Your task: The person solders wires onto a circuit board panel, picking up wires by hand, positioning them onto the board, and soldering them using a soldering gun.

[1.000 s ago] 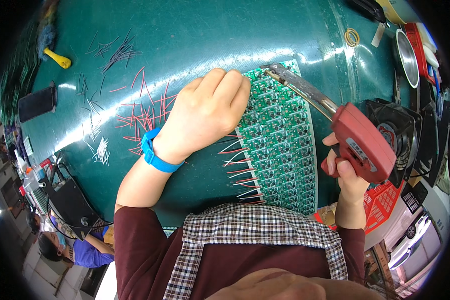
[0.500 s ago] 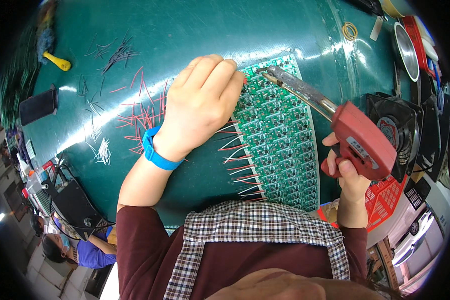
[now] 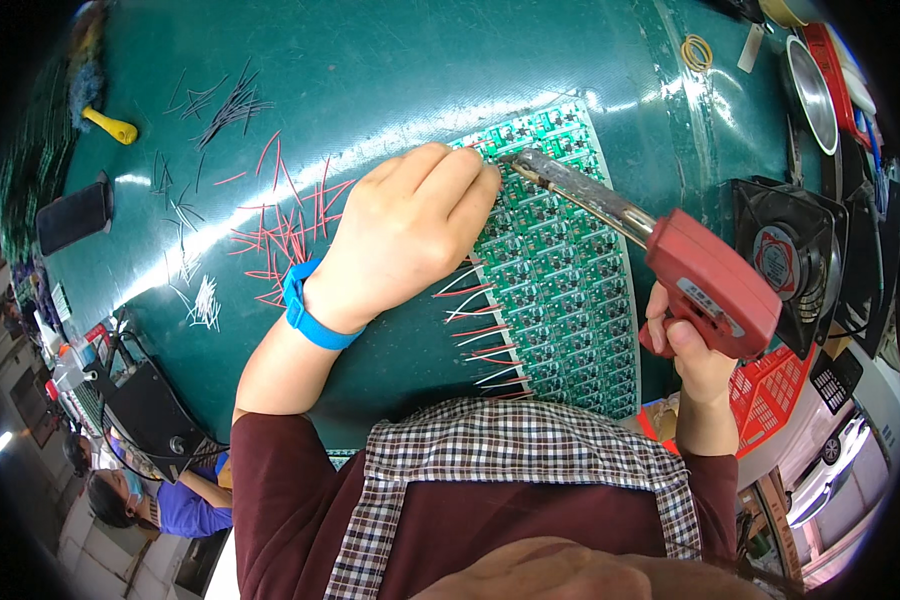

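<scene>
My right hand (image 3: 702, 362) grips a red soldering gun (image 3: 715, 290) by its handle. The gun's metal barrel slants up and left, and its tip is over the upper part of a panel of green circuit boards (image 3: 570, 270), close to my left fingertips. My left hand (image 3: 410, 220), with a blue wristband (image 3: 315, 312), is closed at the panel's upper left edge. Its fingertips point down at the boards, and the hand hides what they pinch. Red and white wires (image 3: 475, 305) stick out from the panel's left side below this hand.
Loose red wires (image 3: 285, 235), dark wires (image 3: 232, 108) and white wires (image 3: 206, 303) lie left on the green table. A phone (image 3: 75, 216) and a yellow-handled brush (image 3: 110, 125) are farther left. A black fan (image 3: 785, 255) and red basket (image 3: 770, 395) stand right. Another person (image 3: 175, 500) is lower left.
The soldering gun and my right hand have shifted slightly left and down. My left hand has moved a little down and right along the panel's edge.
</scene>
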`<state>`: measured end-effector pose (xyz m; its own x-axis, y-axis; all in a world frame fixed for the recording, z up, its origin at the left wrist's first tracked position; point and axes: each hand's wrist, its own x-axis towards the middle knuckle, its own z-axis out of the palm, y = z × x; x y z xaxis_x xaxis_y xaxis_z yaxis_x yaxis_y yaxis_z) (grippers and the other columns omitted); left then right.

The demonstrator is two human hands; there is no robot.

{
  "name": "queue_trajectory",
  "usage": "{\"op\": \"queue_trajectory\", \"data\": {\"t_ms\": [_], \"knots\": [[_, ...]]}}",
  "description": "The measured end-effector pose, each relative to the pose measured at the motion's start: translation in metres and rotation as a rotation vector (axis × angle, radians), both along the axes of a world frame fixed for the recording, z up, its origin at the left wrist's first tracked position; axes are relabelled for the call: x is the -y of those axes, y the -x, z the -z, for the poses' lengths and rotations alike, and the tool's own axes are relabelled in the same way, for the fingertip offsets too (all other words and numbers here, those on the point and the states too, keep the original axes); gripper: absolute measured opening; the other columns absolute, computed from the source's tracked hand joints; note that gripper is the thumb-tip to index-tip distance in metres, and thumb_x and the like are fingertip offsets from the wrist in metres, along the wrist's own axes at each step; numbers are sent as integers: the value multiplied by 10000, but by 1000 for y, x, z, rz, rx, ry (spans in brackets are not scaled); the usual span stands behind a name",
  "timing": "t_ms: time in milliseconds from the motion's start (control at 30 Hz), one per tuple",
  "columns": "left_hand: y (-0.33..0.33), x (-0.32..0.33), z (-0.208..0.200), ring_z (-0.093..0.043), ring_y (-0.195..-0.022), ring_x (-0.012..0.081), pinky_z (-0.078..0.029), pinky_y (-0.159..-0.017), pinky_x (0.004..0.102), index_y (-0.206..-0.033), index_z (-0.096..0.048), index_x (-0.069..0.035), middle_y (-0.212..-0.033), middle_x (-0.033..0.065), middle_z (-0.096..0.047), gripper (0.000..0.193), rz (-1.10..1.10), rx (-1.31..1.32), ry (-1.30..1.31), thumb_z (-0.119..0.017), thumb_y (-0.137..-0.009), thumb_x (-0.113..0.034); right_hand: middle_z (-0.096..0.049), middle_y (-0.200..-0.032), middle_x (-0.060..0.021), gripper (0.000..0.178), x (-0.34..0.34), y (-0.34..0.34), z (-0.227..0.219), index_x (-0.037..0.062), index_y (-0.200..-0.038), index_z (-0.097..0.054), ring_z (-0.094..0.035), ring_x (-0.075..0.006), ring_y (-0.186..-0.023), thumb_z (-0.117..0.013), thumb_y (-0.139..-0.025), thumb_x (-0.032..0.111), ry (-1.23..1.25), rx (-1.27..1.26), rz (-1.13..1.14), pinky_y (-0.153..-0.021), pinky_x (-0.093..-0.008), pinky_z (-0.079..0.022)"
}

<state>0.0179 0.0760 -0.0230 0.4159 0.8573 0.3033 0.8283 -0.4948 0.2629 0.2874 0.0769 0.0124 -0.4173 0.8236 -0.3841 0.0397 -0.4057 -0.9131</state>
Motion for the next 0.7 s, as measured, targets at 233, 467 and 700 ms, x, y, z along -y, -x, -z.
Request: {"op": "queue_trajectory", "data": {"t_ms": [233, 467, 700], "knots": [[-1, 0, -4, -554, -709, 195, -464, -555, 289, -865, -591, -33, -791, 51, -546, 252, -17, -7, 34, -567, -616, -59, -527, -772, -43, 337, 0, -5, 2, -24, -982, -531, -485, -112, -676, -669, -742, 167, 17, 36, -1, -598, -246, -397], [-3, 1, -5, -549, -711, 199, -464, -564, 288, -880, -589, -31, -797, 54, -539, 262, -33, -54, 48, -571, -621, -60, -553, -815, -52, 351, 5, -8, 7, -24, -1020, -534, -483, -112, -674, -665, -744, 148, -24, 80, 13, -600, -257, -402], [-1, 1, -5, -550, -723, 199, -465, -559, 290, -885, -590, -33, -806, 52, -538, 261, -15, -43, 68, -568, -626, -58, -591, -918, -106, 434, 1, -3, 0, -29, -1096, -508, -481, -82, -634, -665, -748, 177, 5, -22, 19, -569, -230, -412]]}}
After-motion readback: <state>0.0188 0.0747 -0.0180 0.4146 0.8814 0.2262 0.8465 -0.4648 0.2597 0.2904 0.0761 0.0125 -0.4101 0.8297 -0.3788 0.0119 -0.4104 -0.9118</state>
